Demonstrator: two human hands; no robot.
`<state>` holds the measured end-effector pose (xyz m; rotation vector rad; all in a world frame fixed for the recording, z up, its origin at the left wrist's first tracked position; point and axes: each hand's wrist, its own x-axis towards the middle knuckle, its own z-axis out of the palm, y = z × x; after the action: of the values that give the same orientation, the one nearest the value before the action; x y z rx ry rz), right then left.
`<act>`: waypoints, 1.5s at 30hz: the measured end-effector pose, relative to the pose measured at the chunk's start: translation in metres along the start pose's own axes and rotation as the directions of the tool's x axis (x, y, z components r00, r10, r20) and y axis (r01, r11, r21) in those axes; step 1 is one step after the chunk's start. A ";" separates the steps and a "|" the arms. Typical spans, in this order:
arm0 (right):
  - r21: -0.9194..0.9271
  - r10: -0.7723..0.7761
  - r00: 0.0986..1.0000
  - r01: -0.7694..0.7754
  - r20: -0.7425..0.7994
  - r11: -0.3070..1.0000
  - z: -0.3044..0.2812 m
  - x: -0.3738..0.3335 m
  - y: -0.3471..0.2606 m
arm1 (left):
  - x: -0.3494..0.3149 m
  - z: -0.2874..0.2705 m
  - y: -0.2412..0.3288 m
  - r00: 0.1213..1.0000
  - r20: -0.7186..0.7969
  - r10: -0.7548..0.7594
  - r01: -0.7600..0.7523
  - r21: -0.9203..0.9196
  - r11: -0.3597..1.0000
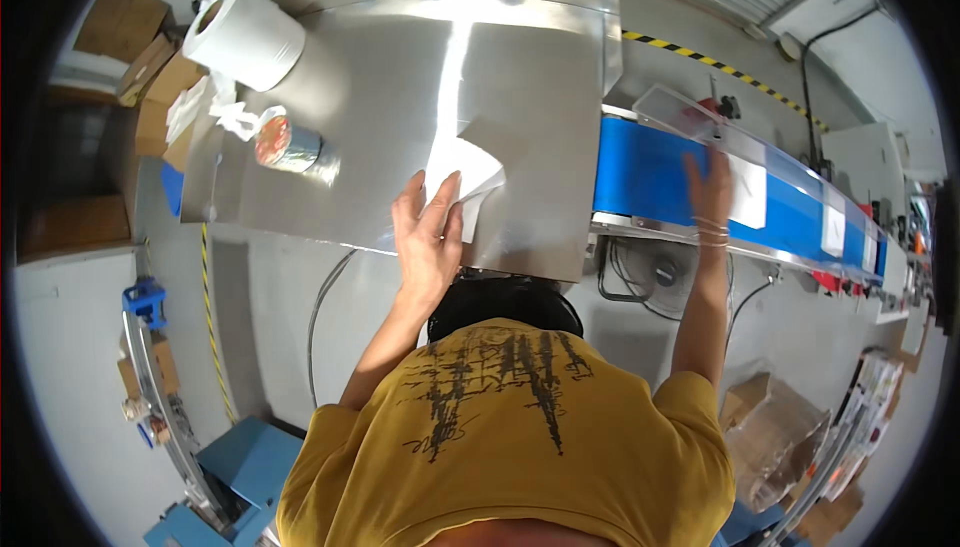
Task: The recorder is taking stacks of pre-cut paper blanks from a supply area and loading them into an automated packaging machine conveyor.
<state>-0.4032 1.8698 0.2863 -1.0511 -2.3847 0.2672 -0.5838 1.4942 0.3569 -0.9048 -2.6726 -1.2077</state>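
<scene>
My left hand point(430, 227) is at the front of a metal table point(370, 77), its thumb and fingers closed on white paper sheets point(462, 169). The upper sheet curves up at its far right edge and casts a shadow on the metal. My right hand point(708, 192) is over the near end of a blue conveyor belt point(640, 172), blurred, with its fingers stretched out and apart. Just right of it a white sheet point(748, 193) lies flat on the belt. Farther along lies another white sheet point(833, 231).
A large white paper roll point(245, 35) and a shiny cylindrical container point(288, 143) stand at the table's left. A clear guard point(790, 167) runs along the belt's far side. Below the belt is a fan point(662, 272). Cardboard boxes point(122, 22) are stacked at far left.
</scene>
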 end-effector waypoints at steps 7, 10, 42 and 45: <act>0.796 -0.498 0.700 -0.168 0.511 0.581 0.016 -0.027 -0.198 | -0.007 -0.005 -0.002 0.999 -0.008 0.048 -0.047 0.089 0.995; 0.818 -0.597 0.583 -0.235 0.551 0.525 0.026 -0.027 -0.216 | -0.010 -0.003 -0.003 0.999 -0.010 0.054 -0.053 0.076 0.996; 0.851 -0.679 0.557 -0.105 0.479 0.514 0.046 -0.019 -0.245 | 0.009 -0.011 -0.015 0.990 0.010 0.139 -0.138 0.193 0.971; 0.857 -0.701 0.526 -0.114 0.482 0.503 0.051 -0.016 -0.251 | 0.011 -0.016 -0.015 0.991 0.012 0.133 -0.132 0.197 0.971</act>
<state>-0.5793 1.6886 0.3305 0.1478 -2.5184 1.8807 -0.6037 1.4803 0.3615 -1.0300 -2.6235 -0.8971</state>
